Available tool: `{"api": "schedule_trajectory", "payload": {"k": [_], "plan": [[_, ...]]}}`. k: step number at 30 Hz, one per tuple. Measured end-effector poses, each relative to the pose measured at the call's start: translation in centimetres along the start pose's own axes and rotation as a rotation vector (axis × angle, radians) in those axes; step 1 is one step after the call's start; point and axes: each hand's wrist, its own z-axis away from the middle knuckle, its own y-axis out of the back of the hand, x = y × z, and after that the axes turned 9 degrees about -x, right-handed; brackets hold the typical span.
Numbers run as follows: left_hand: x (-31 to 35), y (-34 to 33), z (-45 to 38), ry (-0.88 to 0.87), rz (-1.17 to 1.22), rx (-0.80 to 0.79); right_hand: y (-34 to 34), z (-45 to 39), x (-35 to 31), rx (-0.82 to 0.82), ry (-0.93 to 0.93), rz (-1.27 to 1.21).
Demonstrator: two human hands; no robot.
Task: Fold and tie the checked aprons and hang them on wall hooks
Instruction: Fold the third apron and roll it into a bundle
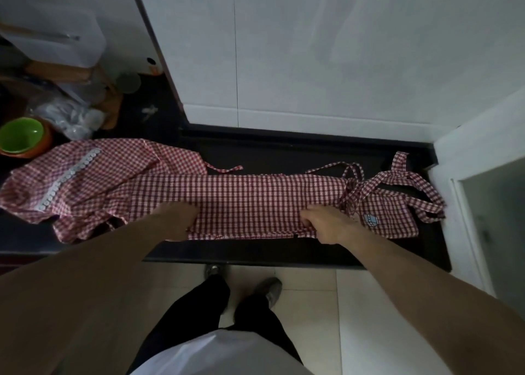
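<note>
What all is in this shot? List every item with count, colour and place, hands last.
folded red-and-white checked fabric apron: one, long strip across the black counter
rumpled red-and-white checked apron with white lace trim: one, counter's left end
black stone counter: one, against the wall
green ceramic bowl: one, far left, nested in an orange bowl
clear plastic bag: one, behind the bowl
white wall tiles: several, behind the counter
left hand: grips the folded apron's near edge
right hand: grips the same edge

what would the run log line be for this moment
stage: folding | left hand: grips near edge of apron | right hand: grips same edge | apron: long strip on counter | second apron: unfolded at left
</note>
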Motion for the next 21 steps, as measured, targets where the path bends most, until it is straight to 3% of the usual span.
{"api": "schedule_trajectory", "payload": {"k": [6,9,12,14,15,19,21], "plan": [[1.3,-1.0,-0.5,0.046,0.079,-0.084,-0.3,-0.1,-0.1,-0.098,-0.056,-0.160],[1.6,-1.1,-0.8,0.128,0.209,0.079,0.7,-0.7,-1.3,-0.105,-0.183,-0.217],[1.5,-1.5,-0.8,0.232,0.294,0.237,1.1,-1.8,-2.9,0.141,-0.200,-0.081],[1.0,-1.6,-1.2,0.244,0.336,0.196,1.0,-2.6,-4.2,0.308,-0.189,-0.134],[0.6,-1.8,-1.5,0.243,0.348,0.166,1.0,-3.2,-4.8,0.310,-0.199,-0.153],[-0.8,-1.6,-1.9,0.258,0.447,0.019,0.3,-5.7,-6.4,0.028,-0.226,-0.143],[-1.2,-0.8,-2.2,0.293,0.502,-0.078,-0.1,-6.6,-7.2,-0.015,-0.240,-0.122]]}}
